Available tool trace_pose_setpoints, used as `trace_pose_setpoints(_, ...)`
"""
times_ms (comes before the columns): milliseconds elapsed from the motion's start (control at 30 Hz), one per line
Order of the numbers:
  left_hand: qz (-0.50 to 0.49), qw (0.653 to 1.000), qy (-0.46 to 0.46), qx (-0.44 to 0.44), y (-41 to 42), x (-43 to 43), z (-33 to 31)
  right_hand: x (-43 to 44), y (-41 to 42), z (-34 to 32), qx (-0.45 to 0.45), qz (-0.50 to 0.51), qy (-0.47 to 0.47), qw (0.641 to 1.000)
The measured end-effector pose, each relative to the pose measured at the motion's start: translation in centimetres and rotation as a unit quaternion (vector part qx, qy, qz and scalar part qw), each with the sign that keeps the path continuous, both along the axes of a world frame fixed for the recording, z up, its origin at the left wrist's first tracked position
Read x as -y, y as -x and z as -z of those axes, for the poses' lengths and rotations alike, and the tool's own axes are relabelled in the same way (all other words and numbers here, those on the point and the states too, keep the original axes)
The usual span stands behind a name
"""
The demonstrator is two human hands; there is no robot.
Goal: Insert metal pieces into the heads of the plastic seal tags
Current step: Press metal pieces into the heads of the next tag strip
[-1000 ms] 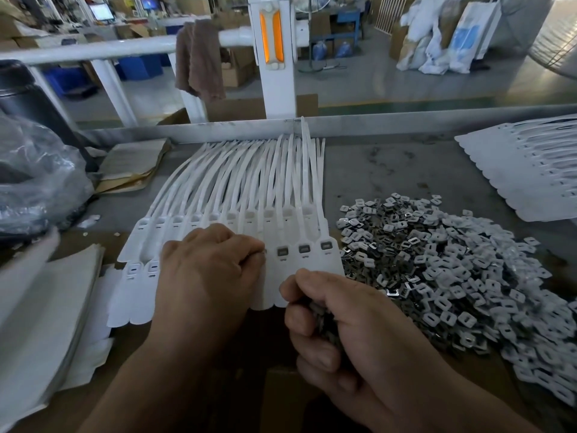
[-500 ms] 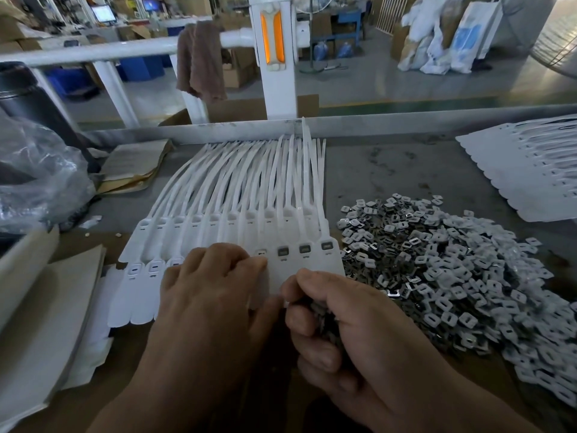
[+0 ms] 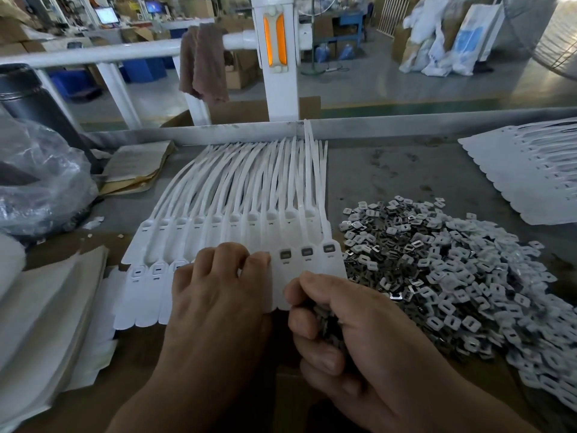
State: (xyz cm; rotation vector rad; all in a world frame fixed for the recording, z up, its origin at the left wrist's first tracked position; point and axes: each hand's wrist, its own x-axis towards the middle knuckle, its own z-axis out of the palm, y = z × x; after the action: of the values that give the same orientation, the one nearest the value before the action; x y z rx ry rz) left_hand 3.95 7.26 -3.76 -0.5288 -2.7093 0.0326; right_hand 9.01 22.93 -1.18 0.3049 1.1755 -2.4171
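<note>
Pressing tags (image 3: pixel 282 235), left hand (image 3: pixel 218 292); right hand (image 3: pixel 362 329) grips metal pieces (image 3: pixel 325 321)

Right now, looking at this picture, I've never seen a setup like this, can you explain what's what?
There is no machine here, just a person's two bare hands, filmed by a camera worn on their head and looking down. On the grey table lies a row of white plastic seal tags. A pile of metal pieces sits to its right, and a second stack of tags is at the far right. The left hand rests, fingers bent, on the tag heads. The right hand holds a handful of metal pieces in its grip.
</note>
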Motion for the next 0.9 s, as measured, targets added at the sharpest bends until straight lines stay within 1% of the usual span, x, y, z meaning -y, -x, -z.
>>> trace_pose_setpoints(100,-0.020,1.000,0.001,0.019,0.2,-0.3,-0.3,0.0,0.1,0.0,0.001,0.001,0.000,1.000)
trace_pose_setpoints(233,-0.028,0.999,-0.023,0.032,0.4,-0.3,-0.4,0.0,0.2,0.0,0.003,-0.007,0.014,1.000)
trace_pose_setpoints(300,-0.024,0.998,-0.037,0.052,0.0,-0.2,-0.5,-0.1,0.2,-0.1,0.009,-0.013,0.050,0.999)
trace_pose_setpoints(367,-0.016,0.995,-0.055,0.086,-0.6,-0.3,-0.8,-0.3,0.4,-0.3,0.011,-0.013,0.106,0.994)
trace_pose_setpoints(433,-0.007,0.992,-0.079,0.097,-1.3,-0.1,-1.3,-0.6,0.5,-0.3,0.016,-0.004,0.153,0.988)
trace_pose_setpoints(467,0.006,0.990,-0.107,0.089,-1.6,0.1,-1.7,-0.7,0.6,-0.3,0.021,0.004,0.168,0.986)
trace_pose_setpoints(500,0.026,0.984,-0.157,0.074,-2.0,0.2,-2.3,-0.8,0.7,-0.2,0.028,0.014,0.180,0.983)
trace_pose_setpoints(567,0.067,0.960,-0.269,0.035,-2.9,0.3,-3.7,-0.7,0.9,-0.2,0.044,0.039,0.196,0.979)
trace_pose_setpoints(600,0.087,0.949,-0.301,0.016,-3.3,0.2,-4.1,-0.5,1.0,-0.1,0.050,0.050,0.202,0.977)
trace_pose_setpoints(633,0.108,0.943,-0.315,0.008,-3.7,0.0,-4.5,-0.4,1.0,0.0,0.055,0.061,0.207,0.975)
trace_pose_setpoints(733,0.143,0.934,-0.327,0.032,-4.6,-1.3,-4.5,-0.3,1.2,0.3,0.067,0.061,0.235,0.968)
trace_pose_setpoints(800,0.128,0.944,-0.302,0.045,-4.4,-2.0,-4.2,-0.5,1.0,0.3,0.076,0.038,0.262,0.961)
trace_pose_setpoints(900,0.117,0.956,-0.265,0.057,-3.6,-2.4,-3.7,-0.7,1.0,0.0,0.062,0.034,0.256,0.964)
